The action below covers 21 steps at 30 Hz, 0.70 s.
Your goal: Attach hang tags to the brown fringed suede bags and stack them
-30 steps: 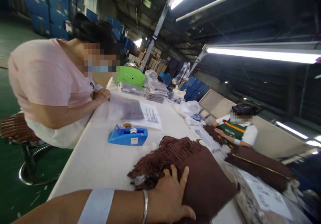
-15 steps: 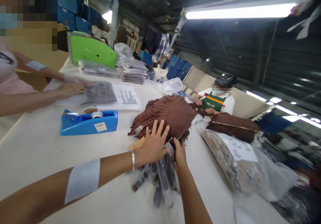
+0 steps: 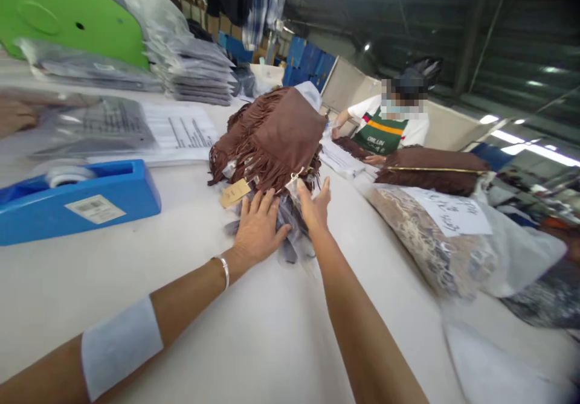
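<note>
A pile of brown fringed pieces [image 3: 290, 127], suede-like, lies on the table with its fringe hanging toward me. A tan tag [image 3: 234, 193] sticks out at its near left edge. Dark strips in clear plastic [image 3: 290, 235] come out from under the near edge. My left hand [image 3: 259, 227] lies flat on these strips, fingers spread and their tips against the fringe. At the near right corner of the pile, beside a small metal clasp [image 3: 295, 176], is my right hand [image 3: 315, 208]. Its thumb and fingers are apart, touching the side of the bundle.
A blue tape dispenser [image 3: 102, 192] stands at left, with printed sheets [image 3: 181, 131] and bagged grey goods [image 3: 97, 120] behind it. Stacked plastic packets [image 3: 194, 69] sit farther back. A stuffed clear bag [image 3: 421, 229] lies right. Across the table is a person in a green apron [image 3: 383, 129].
The brown pile and both my hands have moved away from me across the table, the strips now tucked closer under it. My view has shifted too, and the tape dispenser appears nearer.
</note>
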Motion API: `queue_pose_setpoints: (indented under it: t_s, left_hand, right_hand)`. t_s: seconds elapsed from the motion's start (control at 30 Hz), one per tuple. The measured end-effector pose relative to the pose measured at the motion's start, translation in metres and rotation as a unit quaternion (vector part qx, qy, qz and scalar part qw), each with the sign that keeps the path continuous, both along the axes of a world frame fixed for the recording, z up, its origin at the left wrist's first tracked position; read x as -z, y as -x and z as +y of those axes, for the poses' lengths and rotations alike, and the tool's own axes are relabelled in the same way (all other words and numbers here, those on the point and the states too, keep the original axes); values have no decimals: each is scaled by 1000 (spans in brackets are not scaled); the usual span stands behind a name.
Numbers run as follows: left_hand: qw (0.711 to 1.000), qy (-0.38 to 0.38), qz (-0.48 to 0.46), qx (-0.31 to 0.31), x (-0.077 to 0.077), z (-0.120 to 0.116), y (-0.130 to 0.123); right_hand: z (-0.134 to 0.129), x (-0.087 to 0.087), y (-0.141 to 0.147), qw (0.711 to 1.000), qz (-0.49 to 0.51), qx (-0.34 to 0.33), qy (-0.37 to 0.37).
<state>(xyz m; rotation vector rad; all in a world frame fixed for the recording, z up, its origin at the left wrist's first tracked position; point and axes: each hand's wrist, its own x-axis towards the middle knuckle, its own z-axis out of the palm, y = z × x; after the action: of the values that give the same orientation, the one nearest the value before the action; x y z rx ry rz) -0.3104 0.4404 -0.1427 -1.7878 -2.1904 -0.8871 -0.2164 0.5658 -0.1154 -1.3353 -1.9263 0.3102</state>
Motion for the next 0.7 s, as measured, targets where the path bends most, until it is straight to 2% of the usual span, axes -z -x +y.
queue_pose_setpoints:
  t_s: [0.1, 0.17, 0.23, 0.33, 0.4, 0.43, 0.5, 0.57, 0.7]
  left_hand:
    - [998, -16, -51, 19, -7, -3, 1]
    - [995, -27, -90, 21, -9, -22, 0]
    - [992, -10, -120, 48, -8, -59, -1]
    - [973, 80, -134, 169, -3, -134, 0]
    - [957, 124, -145, 216, -4, -177, 2]
    - [952, 140, -152, 226, -7, -191, 3]
    - [946, 166, -169, 223, -12, -201, 5]
    - [935, 201, -179, 232, -13, -194, 6]
    - [916, 238, -155, 282, 3, -173, 7]
  right_hand:
    - [-36, 5, -12, 994, -77, -81, -14]
    - [-49, 4, -11, 981, -151, -124, -2]
    - [-50, 2, -4, 973, -198, -113, 28]
    - [-39, 0, 12, 973, -216, -70, 38]
    - [-29, 0, 22, 974, -218, -55, 34]
    - [-23, 1, 27, 974, -218, -47, 34]
    - [-11, 1, 38, 974, -220, -33, 39]
    - [4, 0, 52, 974, -218, -23, 48]
    - [34, -6, 88, 977, -205, -20, 62]
